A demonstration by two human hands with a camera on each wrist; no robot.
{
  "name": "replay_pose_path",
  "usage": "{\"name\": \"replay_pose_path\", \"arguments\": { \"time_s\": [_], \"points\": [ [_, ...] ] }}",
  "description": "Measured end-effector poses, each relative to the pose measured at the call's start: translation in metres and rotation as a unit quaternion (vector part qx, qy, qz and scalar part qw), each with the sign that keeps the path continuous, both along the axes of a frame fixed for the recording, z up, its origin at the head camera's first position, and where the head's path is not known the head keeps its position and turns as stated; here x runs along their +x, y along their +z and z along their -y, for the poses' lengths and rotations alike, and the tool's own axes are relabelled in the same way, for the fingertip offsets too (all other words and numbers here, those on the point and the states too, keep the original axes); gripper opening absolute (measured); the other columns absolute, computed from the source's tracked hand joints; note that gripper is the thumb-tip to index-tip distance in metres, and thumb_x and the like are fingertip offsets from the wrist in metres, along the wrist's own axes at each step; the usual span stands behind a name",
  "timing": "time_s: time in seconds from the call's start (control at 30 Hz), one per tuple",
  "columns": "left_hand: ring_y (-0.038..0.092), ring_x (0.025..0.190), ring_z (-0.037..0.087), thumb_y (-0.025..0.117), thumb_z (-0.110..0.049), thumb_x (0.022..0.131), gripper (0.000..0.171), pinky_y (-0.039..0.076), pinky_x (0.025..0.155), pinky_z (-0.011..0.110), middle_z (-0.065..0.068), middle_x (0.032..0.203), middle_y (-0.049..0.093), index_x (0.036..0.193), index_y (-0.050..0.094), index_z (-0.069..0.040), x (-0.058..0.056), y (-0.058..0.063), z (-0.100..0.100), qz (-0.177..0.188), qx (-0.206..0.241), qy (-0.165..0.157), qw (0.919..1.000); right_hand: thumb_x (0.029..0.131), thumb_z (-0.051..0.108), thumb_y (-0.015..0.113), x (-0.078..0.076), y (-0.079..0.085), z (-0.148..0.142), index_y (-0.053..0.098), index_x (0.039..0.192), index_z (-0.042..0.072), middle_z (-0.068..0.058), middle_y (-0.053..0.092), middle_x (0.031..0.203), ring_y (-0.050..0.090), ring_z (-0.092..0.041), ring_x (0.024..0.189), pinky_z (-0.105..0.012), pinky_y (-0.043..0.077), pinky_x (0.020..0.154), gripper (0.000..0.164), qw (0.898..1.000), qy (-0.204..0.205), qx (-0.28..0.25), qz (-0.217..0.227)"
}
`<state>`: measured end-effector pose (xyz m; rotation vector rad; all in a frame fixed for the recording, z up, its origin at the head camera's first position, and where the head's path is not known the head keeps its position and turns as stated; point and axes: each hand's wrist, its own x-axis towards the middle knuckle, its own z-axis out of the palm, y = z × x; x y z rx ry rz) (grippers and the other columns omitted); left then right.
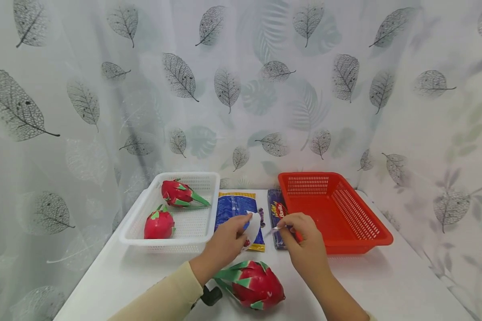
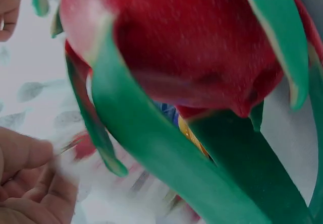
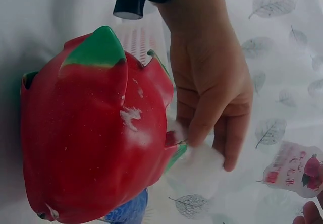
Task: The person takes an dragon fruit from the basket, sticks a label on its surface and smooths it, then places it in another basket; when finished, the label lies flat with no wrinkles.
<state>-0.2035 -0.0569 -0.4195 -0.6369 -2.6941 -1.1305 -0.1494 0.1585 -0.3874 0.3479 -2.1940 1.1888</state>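
Note:
My left hand pinches a white sticker sheet with red print, blurred in both wrist views. To its right, thumb and fingers of my right hand pinch the edge of a small clear sticker, printed with red lettering and a dragon fruit picture. Between my forearms a red dragon fruit with green leaf tips lies on its side on the white table. It fills much of both wrist views, and neither hand grips it.
A white basket on the left holds two dragon fruits. On the right stands a red basket. Between them lie a blue and yellow packet and a blue Barilla box. A leaf-patterned curtain hangs behind.

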Motion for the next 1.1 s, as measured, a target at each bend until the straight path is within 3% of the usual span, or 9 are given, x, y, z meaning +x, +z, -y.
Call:
{"name": "replay_pose_path", "arguments": {
  "time_s": [0.17, 0.43, 0.53, 0.67, 0.77, 0.87, 0.97, 1.1],
  "points": [
    [0.070, 0.109, 0.015, 0.069, -0.002, 0.100, 0.062, 0.063, 0.097, 0.035, 0.005, 0.152, 0.062, 0.158, 0.054, -0.018, -0.004, -0.005, -0.005, 0.031, -0.038, -0.021, 0.9986, 0.096, -0.001, 0.075, 0.001, -0.001, -0.002, 0.075, 0.104, 0.020, 0.009, 0.070, 0.102, 0.064, -0.010, 0.091, -0.020, 0.060, 0.078, 0.022, 1.000, 0.005, -0.001, 0.022],
    [0.075, 0.112, 0.016, 0.070, -0.004, 0.099, 0.063, 0.064, 0.093, 0.032, 0.004, 0.152, 0.063, 0.157, 0.055, -0.025, 0.001, -0.004, -0.009, 0.041, -0.045, -0.039, 0.9974, 0.095, -0.002, 0.074, 0.002, -0.003, -0.004, 0.072, 0.107, 0.020, 0.006, 0.070, 0.104, 0.066, -0.012, 0.091, -0.020, 0.061, 0.081, 0.025, 0.999, 0.013, 0.001, 0.051],
    [0.074, 0.112, 0.016, 0.073, -0.014, 0.100, 0.053, 0.065, 0.093, 0.033, 0.003, 0.146, 0.066, 0.151, 0.062, -0.022, 0.009, 0.000, -0.009, 0.044, -0.067, -0.047, 0.9957, 0.095, -0.003, 0.074, 0.002, -0.004, -0.006, 0.072, 0.110, 0.018, 0.005, 0.070, 0.104, 0.067, -0.012, 0.094, -0.017, 0.060, 0.084, 0.026, 0.999, 0.009, 0.005, 0.053],
    [0.071, 0.115, 0.016, 0.077, -0.041, 0.097, 0.048, 0.063, 0.097, 0.038, -0.001, 0.135, 0.072, 0.141, 0.070, -0.024, 0.025, 0.006, -0.007, 0.063, -0.128, -0.054, 0.9883, 0.095, -0.004, 0.073, 0.004, -0.005, -0.010, 0.071, 0.113, 0.017, 0.004, 0.068, 0.103, 0.063, -0.014, 0.089, -0.018, 0.060, 0.078, 0.028, 0.998, 0.018, -0.001, 0.057],
    [0.068, 0.115, 0.014, 0.082, -0.058, 0.087, 0.059, 0.064, 0.093, 0.039, -0.006, 0.129, 0.073, 0.137, 0.072, -0.028, 0.037, 0.005, -0.005, 0.095, -0.180, -0.066, 0.9769, 0.094, -0.003, 0.075, 0.006, -0.005, -0.013, 0.068, 0.116, 0.019, 0.003, 0.066, 0.100, 0.060, -0.016, 0.087, -0.020, 0.060, 0.075, 0.032, 0.996, 0.042, -0.011, 0.073],
    [0.064, 0.109, 0.010, 0.089, -0.062, 0.076, 0.067, 0.065, 0.084, 0.036, -0.011, 0.123, 0.070, 0.133, 0.072, -0.032, 0.044, -0.001, -0.004, 0.130, -0.207, -0.077, 0.9666, 0.094, -0.001, 0.075, 0.008, -0.005, -0.016, 0.065, 0.118, 0.021, 0.002, 0.066, 0.103, 0.061, -0.018, 0.091, -0.020, 0.060, 0.078, 0.034, 0.991, 0.079, -0.016, 0.103],
    [0.061, 0.103, 0.007, 0.095, -0.060, 0.071, 0.070, 0.064, 0.079, 0.032, -0.012, 0.120, 0.066, 0.131, 0.072, -0.033, 0.045, -0.006, -0.002, 0.146, -0.205, -0.085, 0.9641, 0.096, 0.002, 0.075, 0.009, -0.004, -0.021, 0.064, 0.119, 0.023, 0.002, 0.068, 0.107, 0.063, -0.018, 0.099, -0.018, 0.059, 0.086, 0.033, 0.983, 0.117, -0.013, 0.141],
    [0.060, 0.103, 0.005, 0.097, -0.055, 0.070, 0.070, 0.062, 0.083, 0.030, -0.012, 0.119, 0.066, 0.131, 0.071, -0.032, 0.043, -0.008, 0.004, 0.147, -0.190, -0.101, 0.9655, 0.098, 0.009, 0.075, 0.009, -0.005, -0.028, 0.064, 0.120, 0.022, -0.003, 0.068, 0.109, 0.066, -0.019, 0.094, -0.022, 0.062, 0.083, 0.027, 0.964, 0.177, 0.003, 0.200]
  ]
}}
